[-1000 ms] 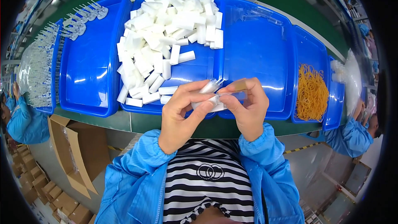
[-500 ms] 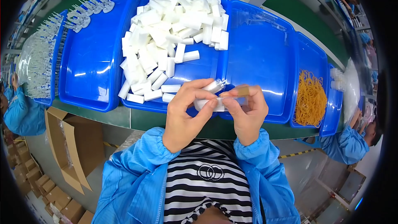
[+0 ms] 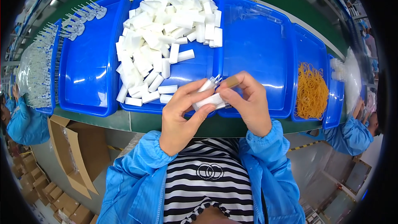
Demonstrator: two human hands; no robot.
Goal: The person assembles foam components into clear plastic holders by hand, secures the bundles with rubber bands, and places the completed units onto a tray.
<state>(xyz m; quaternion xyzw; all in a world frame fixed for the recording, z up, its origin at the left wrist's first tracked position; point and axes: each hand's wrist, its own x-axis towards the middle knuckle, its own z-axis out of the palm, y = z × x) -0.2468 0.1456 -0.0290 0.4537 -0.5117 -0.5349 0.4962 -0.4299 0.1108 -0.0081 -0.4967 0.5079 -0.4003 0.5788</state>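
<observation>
My left hand [image 3: 181,114] is closed around a white foam block [image 3: 209,101] with clear plastic along its lower edge. Between the same hand's upper fingers sits a second white piece [image 3: 206,85], with thin pins sticking out at its far right end. My right hand [image 3: 247,101] pinches at the right end of the foam block, thumb against it; the fingertips partly hide each other. A tan band [image 3: 233,81] wraps one right finger. Both hands are over the near edge of a blue tray [image 3: 195,68] heaped with white foam blocks [image 3: 145,37].
To the left, a blue tray [image 3: 89,62] carries a few pinned clear parts [image 3: 89,13], with many more pinned parts [image 3: 39,68] beyond. Right of my hands, another blue tray [image 3: 257,54] holds clear plastic pieces [image 3: 261,12]. Farther right lie orange rubber bands [image 3: 311,93]. Co-workers sit at both sides.
The clear plastic that stuck out between my right fingers now lies along the white foam block. My right hand has turned and its fingers have risen slightly; the view has shifted a little.
</observation>
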